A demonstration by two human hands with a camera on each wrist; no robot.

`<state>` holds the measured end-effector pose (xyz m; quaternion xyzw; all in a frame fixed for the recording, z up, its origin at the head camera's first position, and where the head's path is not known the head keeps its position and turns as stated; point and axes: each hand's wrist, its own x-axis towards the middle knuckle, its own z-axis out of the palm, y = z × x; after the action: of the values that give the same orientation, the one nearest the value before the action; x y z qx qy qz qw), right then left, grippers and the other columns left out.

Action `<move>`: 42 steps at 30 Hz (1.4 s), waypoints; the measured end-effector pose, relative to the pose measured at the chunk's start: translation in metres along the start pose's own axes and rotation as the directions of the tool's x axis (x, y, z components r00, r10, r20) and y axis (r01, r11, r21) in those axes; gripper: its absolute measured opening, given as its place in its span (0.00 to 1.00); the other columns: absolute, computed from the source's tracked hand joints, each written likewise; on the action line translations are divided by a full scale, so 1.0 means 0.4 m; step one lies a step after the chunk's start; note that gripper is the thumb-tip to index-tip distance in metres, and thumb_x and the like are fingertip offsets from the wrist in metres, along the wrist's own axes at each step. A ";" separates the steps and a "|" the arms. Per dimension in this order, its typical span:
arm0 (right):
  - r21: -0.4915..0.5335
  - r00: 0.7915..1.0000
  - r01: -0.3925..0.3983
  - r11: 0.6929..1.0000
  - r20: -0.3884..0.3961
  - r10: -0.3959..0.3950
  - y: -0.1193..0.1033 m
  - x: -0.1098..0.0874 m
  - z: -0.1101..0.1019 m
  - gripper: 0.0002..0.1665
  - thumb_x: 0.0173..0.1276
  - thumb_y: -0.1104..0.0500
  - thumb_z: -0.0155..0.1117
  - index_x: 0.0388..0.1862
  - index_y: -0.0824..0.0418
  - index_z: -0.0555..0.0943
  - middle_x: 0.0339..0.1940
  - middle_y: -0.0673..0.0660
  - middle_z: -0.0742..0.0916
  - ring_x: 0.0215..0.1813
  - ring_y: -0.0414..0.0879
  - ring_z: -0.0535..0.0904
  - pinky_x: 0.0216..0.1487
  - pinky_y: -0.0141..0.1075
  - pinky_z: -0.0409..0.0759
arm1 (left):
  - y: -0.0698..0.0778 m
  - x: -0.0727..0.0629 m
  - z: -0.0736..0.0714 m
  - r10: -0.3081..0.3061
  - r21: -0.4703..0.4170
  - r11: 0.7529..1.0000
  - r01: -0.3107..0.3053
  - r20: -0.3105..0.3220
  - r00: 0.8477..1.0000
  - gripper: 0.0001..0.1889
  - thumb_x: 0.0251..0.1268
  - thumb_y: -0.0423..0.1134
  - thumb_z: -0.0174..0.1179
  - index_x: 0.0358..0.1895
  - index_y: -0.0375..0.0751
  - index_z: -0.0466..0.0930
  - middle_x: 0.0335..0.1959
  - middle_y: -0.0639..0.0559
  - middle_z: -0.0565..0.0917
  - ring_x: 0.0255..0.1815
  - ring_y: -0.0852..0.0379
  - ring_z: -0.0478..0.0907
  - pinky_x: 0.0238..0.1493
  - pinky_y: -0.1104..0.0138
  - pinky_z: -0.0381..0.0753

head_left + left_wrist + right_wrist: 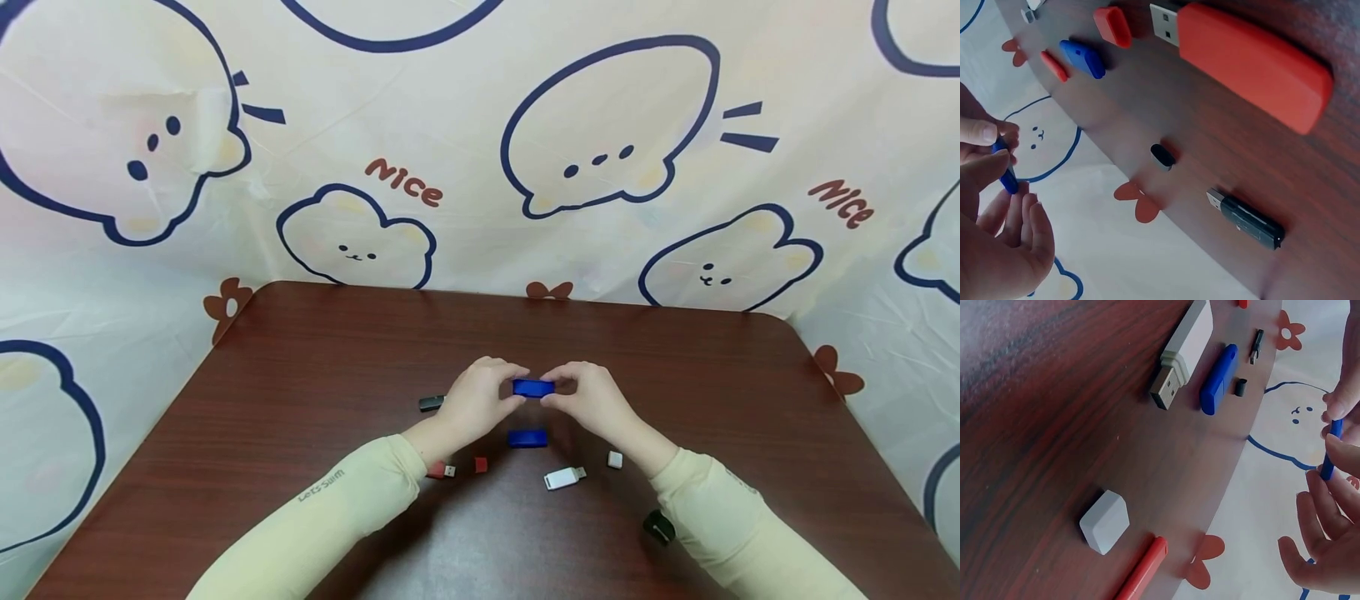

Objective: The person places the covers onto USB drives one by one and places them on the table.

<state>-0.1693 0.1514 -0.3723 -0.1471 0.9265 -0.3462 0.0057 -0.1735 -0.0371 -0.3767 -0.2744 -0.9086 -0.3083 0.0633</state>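
A slim blue stick (533,388), pinched by fingers (513,369) at both ends, points from nine to three o'clock, raised above the desk (360,342) toward twelve o'clock.

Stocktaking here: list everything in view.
Held stick: 1, blue, centre, raised
Other stick: 1, blue, centre, lying
Red drive: 1, red, left
Red cap: 1, red, beside red drive
White drive: 1, white, front centre
White cap: 1, white, right of it
Red bar: 1, red, beyond white cap
Black drive: 1, black, beyond red drive
Black cap: 1, black, near black drive
Dark object: 1, black, right, unclear
Table: 1, brown, beneath
Printed cloth: 1, white, behind
Left hand, right hand: 2, pinching held stick
Sleeves: 2, yellowish, left, right
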 end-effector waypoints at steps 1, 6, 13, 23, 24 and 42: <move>-0.001 1.000 0.006 1.000 -0.002 -0.006 0.002 0.003 -0.001 0.14 0.55 0.62 0.70 0.41 0.63 0.84 0.38 0.58 0.87 0.41 0.49 0.81 0.42 0.41 0.78 | 0.000 0.002 -0.001 -0.009 -0.006 1.000 0.009 0.006 1.000 0.15 0.55 0.37 0.67 0.47 0.40 0.83 0.41 0.48 0.85 0.43 0.52 0.78 0.44 0.62 0.79; -0.014 1.000 0.015 1.000 -0.007 -0.015 0.009 0.013 -0.001 0.14 0.56 0.62 0.70 0.41 0.65 0.84 0.37 0.59 0.87 0.40 0.49 0.81 0.43 0.42 0.79 | -0.006 0.012 -0.003 -0.016 -0.009 1.000 0.016 0.025 1.000 0.13 0.55 0.36 0.67 0.44 0.38 0.84 0.40 0.48 0.86 0.42 0.51 0.79 0.46 0.61 0.78; -0.093 0.999 -0.021 0.995 0.038 0.025 0.020 0.023 0.011 0.14 0.57 0.63 0.68 0.43 0.63 0.84 0.37 0.58 0.87 0.39 0.48 0.82 0.42 0.40 0.81 | -0.023 0.023 0.019 -0.061 0.046 0.997 0.058 0.067 0.996 0.10 0.55 0.38 0.66 0.42 0.42 0.84 0.39 0.50 0.86 0.40 0.54 0.78 0.42 0.62 0.77; -0.210 1.000 0.014 0.978 0.016 -0.010 0.031 0.028 0.026 0.12 0.55 0.62 0.69 0.40 0.61 0.85 0.34 0.55 0.88 0.37 0.46 0.84 0.43 0.42 0.79 | -0.026 0.024 0.032 -0.047 0.150 0.988 0.036 0.070 0.996 0.09 0.54 0.40 0.67 0.40 0.44 0.85 0.36 0.52 0.87 0.32 0.57 0.73 0.33 0.66 0.72; -0.223 1.000 0.020 0.975 0.017 -0.016 0.032 0.029 0.027 0.12 0.55 0.62 0.69 0.40 0.61 0.85 0.34 0.55 0.88 0.37 0.46 0.84 0.44 0.43 0.79 | -0.027 0.025 0.034 -0.047 0.159 0.987 0.035 0.073 0.996 0.10 0.54 0.40 0.67 0.40 0.44 0.84 0.36 0.51 0.87 0.32 0.57 0.73 0.34 0.65 0.73; -0.411 0.999 0.011 0.911 0.051 0.010 0.049 0.048 0.064 0.11 0.55 0.59 0.70 0.39 0.57 0.86 0.36 0.52 0.88 0.44 0.51 0.80 0.46 0.47 0.68 | -0.046 0.046 0.080 -0.098 0.304 0.951 0.050 0.144 0.985 0.09 0.55 0.42 0.66 0.39 0.47 0.85 0.35 0.54 0.86 0.38 0.55 0.78 0.42 0.62 0.75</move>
<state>-0.1899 0.1438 -0.4026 -0.1541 0.9781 -0.1397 -0.0015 -0.1971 -0.0217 -0.4067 -0.2507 -0.9567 -0.1466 0.0205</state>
